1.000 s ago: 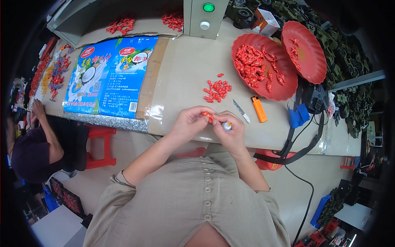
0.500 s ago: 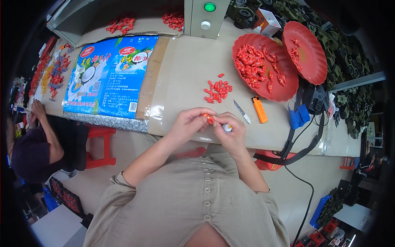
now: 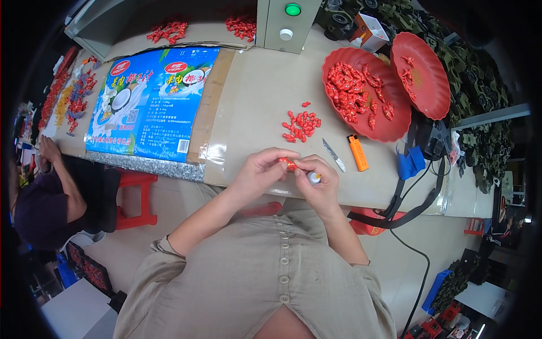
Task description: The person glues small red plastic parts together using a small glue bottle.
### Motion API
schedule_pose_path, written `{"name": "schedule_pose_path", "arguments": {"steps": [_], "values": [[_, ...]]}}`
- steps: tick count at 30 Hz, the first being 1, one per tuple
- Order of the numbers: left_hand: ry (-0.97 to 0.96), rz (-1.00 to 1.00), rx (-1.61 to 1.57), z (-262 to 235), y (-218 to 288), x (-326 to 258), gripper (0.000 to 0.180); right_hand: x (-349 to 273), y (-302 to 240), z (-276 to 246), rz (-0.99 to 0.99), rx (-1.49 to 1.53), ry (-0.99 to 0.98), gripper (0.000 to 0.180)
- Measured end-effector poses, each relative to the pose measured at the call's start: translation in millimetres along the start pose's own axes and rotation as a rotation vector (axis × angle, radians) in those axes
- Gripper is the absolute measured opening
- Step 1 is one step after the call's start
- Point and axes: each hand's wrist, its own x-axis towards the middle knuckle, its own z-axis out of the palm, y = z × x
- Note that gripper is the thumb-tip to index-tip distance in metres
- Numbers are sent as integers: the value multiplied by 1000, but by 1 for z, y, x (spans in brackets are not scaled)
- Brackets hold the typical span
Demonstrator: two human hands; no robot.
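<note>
Half a second on: whole view slid slightly, so knife, lighter and bowls sit a touch farther right in the frame. Hands at the same work, mid-frame. Red piece (image 3: 290,164) shows less yellow than before; may have been turned, can't be sure.

Left hand (image 3: 257,171): thumb and fingers pinched on the red piece. Right hand (image 3: 320,182): fingertips pinching its other side, white-tipped bottle (image 3: 314,178) tucked in the same grip. Fingertips of both hands nearly meet; fine contact hidden.

Edges: table front edge (image 3: 361,199) curves below the hands, right of centre; wrists cross over it. Widest stretch of pale tabletop (image 3: 254,96) lies upper centre, between blue printed cardboard (image 3: 149,107) on the left and a loose pile of small red pieces (image 3: 302,125) above the hands. Grey post (image 3: 285,42) with green button bounds it at top.

Close on the right hand's upper right: knife (image 3: 334,155), lying slantwise, then orange lighter (image 3: 358,152). Beyond, upper right: large scalloped red bowl (image 3: 389,127) heaped with red figures, second bowl (image 3: 432,85) behind with a few. Black strap (image 3: 436,193) and blue cloth (image 3: 411,163) crowd the right side. Far left: co-worker (image 3: 51,203) beside a red stool (image 3: 144,198).
</note>
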Motion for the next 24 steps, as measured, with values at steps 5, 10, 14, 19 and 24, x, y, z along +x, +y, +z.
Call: {"name": "schedule_pose_path", "arguments": {"steps": [5,10,14,19,24], "values": [[0,48,-63,3,-3,-1,23,-1,-2,-2,135,112,34,12],[-7,131,-8,3,-11,-2,18,4,-12,0,260,282,43,9],[11,156,71,3,-13,-2,16,2,-5,-1,227,194,46,10],[43,173,164,4,-12,-3,15,1,-3,0,229,165,66,11],[56,171,276,4,-10,-5,14,2,-5,0,264,167,58,12]]}}
